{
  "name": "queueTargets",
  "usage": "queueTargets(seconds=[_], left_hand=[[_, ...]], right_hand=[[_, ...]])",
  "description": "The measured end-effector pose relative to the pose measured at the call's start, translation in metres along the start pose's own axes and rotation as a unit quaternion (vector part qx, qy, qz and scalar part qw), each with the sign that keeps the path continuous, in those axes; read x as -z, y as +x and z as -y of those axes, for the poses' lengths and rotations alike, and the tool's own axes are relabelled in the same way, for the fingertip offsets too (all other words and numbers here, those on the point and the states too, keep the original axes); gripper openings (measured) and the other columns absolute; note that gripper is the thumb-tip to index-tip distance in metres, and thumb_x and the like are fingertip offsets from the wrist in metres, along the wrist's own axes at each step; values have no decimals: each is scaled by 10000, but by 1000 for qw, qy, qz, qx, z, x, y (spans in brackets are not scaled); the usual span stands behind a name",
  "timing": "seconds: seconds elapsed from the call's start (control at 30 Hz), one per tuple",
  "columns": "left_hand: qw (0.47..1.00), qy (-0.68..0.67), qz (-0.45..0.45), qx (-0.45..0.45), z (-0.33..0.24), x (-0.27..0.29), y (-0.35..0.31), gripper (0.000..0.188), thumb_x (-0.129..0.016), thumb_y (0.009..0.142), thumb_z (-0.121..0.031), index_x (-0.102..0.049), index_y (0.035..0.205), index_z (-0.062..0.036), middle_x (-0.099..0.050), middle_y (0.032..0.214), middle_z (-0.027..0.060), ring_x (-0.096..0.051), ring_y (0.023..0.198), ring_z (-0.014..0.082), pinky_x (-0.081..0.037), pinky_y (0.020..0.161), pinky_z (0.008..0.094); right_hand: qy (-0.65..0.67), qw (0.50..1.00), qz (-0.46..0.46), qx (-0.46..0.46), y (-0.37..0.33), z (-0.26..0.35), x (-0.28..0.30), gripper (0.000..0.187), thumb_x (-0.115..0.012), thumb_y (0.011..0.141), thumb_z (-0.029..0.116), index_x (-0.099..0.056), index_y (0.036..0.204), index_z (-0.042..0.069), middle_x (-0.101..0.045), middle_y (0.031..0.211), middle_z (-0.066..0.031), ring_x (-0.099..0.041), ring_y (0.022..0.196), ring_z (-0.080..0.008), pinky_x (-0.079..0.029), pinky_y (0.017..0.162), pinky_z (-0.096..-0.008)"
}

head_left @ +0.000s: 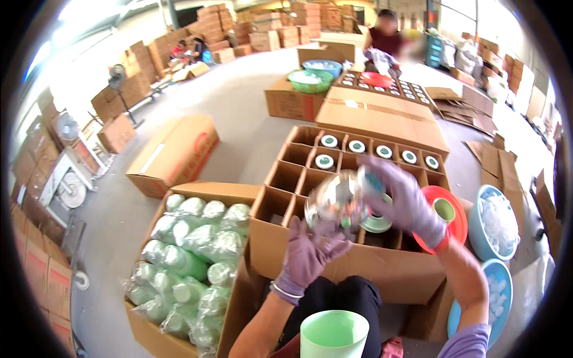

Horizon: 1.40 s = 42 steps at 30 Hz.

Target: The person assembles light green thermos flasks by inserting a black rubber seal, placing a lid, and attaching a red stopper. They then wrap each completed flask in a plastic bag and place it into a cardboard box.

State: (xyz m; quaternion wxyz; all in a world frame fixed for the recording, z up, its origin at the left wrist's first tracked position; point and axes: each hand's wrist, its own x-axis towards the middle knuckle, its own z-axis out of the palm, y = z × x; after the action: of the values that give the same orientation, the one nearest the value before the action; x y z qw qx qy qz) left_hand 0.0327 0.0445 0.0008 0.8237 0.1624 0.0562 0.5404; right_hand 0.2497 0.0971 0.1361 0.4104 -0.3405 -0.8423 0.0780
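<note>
A clear, shiny glass jar [335, 200], blurred by motion, is tilted on its side above the divided carton [352, 262]. My right hand [403, 197], in a purple glove, grips the jar's lid end. Below the jar's other end is my left hand [313, 253], gloved too, with its fingers spread; whether it touches the glass I cannot tell. Several lidded jars [356, 147] stand in the carton's far cells. A pale green round piece [377, 223] lies beneath my right hand. Between my legs stands a light green cup [334, 334].
At left, an open carton holds several green cups wrapped in plastic [185, 256]. A red plate [456, 224] with a tape roll [443, 210] and blue basins [498, 221] of white pieces stand at right. Beyond are a closed carton [173, 152] and a person [382, 45].
</note>
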Motion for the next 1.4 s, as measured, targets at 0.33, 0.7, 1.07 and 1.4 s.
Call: queueTargets(seconds=[0.33, 0.7, 1.07, 1.4], left_hand=[[994, 75, -82, -23, 25, -25, -60, 674, -383, 1003, -598, -403, 1464, -107, -519, 1422, 107, -519, 1296, 278, -460, 1063, 441], [858, 513, 19, 31, -16, -20, -106, 877, -803, 804, -419, -399, 1477, -28, -481, 1426, 119, -461, 1324, 220, -366, 1124, 354], [908, 342, -56, 237, -47, -17, -266, 1044, -878, 721, -264, -282, 1544, -23, -403, 1502, 93, -399, 1363, 194, -349, 1115, 346], [752, 645, -131, 39, -16, 96, -362, 507, -512, 1029, -285, -430, 1475, -59, -494, 1476, 90, -478, 1343, 206, -394, 1122, 383]], right_hand=[[171, 974, -131, -71, -128, 64, -63, 619, -457, 1012, 363, -363, 1476, -36, -356, 1507, -278, -389, 1387, -418, -325, 1134, -467], [367, 905, -28, -213, -256, 107, -33, 606, -673, 876, 465, -634, 1200, -46, -566, 1313, -214, -540, 1237, -323, -392, 1076, -431], [153, 980, 108, -62, -387, 211, -51, 487, -638, 859, 349, -574, 1273, 101, -506, 1344, -263, -511, 1251, -438, -309, 1049, -638], [568, 788, 109, -212, -251, 196, -81, 879, -634, 897, 569, -368, 1489, -24, -360, 1553, -198, -334, 1443, -334, -236, 1186, -433]])
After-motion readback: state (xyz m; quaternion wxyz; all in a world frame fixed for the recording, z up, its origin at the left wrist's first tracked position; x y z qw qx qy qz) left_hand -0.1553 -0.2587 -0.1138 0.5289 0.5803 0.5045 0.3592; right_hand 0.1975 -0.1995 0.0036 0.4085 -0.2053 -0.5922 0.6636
